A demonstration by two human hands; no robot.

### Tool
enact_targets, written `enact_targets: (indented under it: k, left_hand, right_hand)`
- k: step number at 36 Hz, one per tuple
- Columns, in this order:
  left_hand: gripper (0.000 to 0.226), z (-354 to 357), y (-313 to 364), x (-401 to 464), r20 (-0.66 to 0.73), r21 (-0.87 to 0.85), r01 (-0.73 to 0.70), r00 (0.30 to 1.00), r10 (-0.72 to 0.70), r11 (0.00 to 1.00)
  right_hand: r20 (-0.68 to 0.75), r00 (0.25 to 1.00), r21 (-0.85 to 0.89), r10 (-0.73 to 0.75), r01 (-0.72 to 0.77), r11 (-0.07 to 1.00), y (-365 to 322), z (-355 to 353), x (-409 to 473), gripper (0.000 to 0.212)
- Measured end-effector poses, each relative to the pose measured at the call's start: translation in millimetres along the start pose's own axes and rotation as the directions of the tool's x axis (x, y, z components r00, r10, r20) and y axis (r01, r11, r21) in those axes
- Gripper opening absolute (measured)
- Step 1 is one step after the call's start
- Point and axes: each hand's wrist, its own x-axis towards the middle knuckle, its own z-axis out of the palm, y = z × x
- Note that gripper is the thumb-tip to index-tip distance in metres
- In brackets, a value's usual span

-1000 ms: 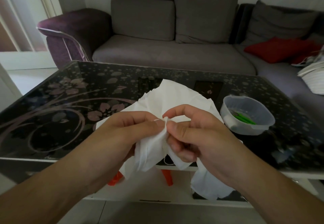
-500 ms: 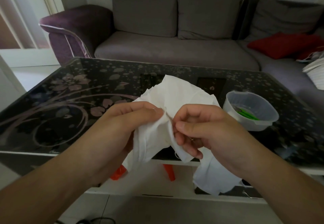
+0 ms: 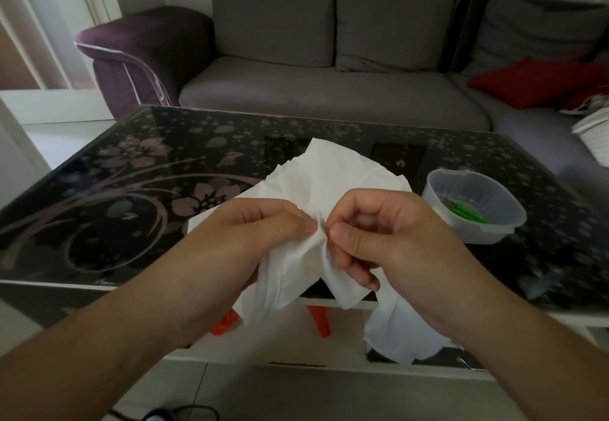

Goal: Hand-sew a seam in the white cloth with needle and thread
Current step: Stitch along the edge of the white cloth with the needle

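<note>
I am watching the white cloth point(image 3: 329, 183) bunching above the near edge of the dark glass surface point(image 3: 138, 190), part of it lying on the glass and a loose tail hanging off the near right; the left hand point(image 3: 250, 232) is pinching a gathered fold of it between thumb and fingertips, and the right hand point(image 3: 389, 232) is pinching closed at that same fold, the two meeting almost fingertip to fingertip; I am taking it that the right is holding the needle, though I cannot tell, since neither needle nor thread is showing clearly at the pinch.

The risks I am weighing: the left fingertips are sitting right where a point would be coming through, so a hard push could be pricking them; the fold is crumpled, so a stitch could be catching extra layers and puckering the seam; the hanging tail could be dragging the work sideways; a slack thread could be snagging or slipping its eye; the plastic tub point(image 3: 474, 209) on the right is sitting near the working elbow.
</note>
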Motion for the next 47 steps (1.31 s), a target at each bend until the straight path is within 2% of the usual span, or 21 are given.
enact_targets:
  k: [6,9,12,14,17,19,23,25,29,34,39,43,47]
  left_hand:
    - [0.023,1,-1,2,0.033,0.011,0.003,0.999,-0.003,1.0]
    - [0.023,0,-2,2,0.019,0.028,0.012,1.0,-0.013,1.0]
    - [0.024,0,-2,3,-0.017,0.055,0.008,1.0,-0.007,0.998]
    - [0.025,0,-1,3,-0.022,0.067,0.005,1.0,-0.004,0.998]
    - [0.024,1,-1,4,-0.034,0.091,0.013,0.999,-0.01,0.996]
    - [0.023,0,-2,4,-0.042,0.119,0.014,0.999,-0.009,0.993]
    - [0.026,-1,-3,3,0.001,0.143,-0.008,1.0,0.008,0.99]
    - [0.025,-1,-4,3,0.018,0.158,-0.024,1.0,0.021,0.987]
    - [0.023,0,-6,4,0.011,0.184,-0.014,1.0,0.012,0.983]
    - [0.025,1,-5,4,0.001,0.224,-0.003,1.0,0.003,0.975]
    - [0.024,2,-5,6,-0.009,0.261,-0.007,1.0,0.009,0.965]
    - [0.022,2,-7,7,-0.016,0.279,0.018,1.0,-0.014,0.96]
    - [0.022,0,-8,7,-0.048,0.274,0.028,0.999,-0.015,0.961]
  right_hand:
    - [-0.033,0.999,-0.023,-0.021,0.02,1.0,-3,5,-2,0.019]
    - [-0.049,0.999,-0.044,-0.004,0.002,0.999,-5,7,-2,0.012]
    - [-0.06,0.996,-0.105,0.059,-0.065,0.992,-8,7,0,0.006]
    - [-0.147,0.987,-0.205,0.07,-0.1,0.974,-6,5,2,0.008]
    - [-0.302,0.953,-0.332,-0.036,-0.07,0.941,-4,2,4,0.012]
    - [-0.294,0.951,-0.349,-0.095,-0.014,0.937,-7,3,2,0.014]
    - [-0.127,0.979,-0.275,-0.158,0.119,0.954,-13,11,1,0.016]
    - [-0.105,0.977,-0.247,-0.183,0.153,0.957,-13,16,1,0.018]
    - [-0.166,0.968,-0.186,-0.187,0.156,0.97,-8,21,0,0.025]
    - [-0.238,0.963,0.019,-0.13,0.138,0.99,-7,19,0,0.019]
    - [-0.28,0.954,0.119,-0.107,0.145,0.982,-4,15,0,0.021]
    - [-0.303,0.946,0.242,-0.112,0.19,0.952,-9,6,3,0.026]
    - [-0.285,0.958,0.426,-0.039,0.163,0.89,-15,-1,4,0.02]
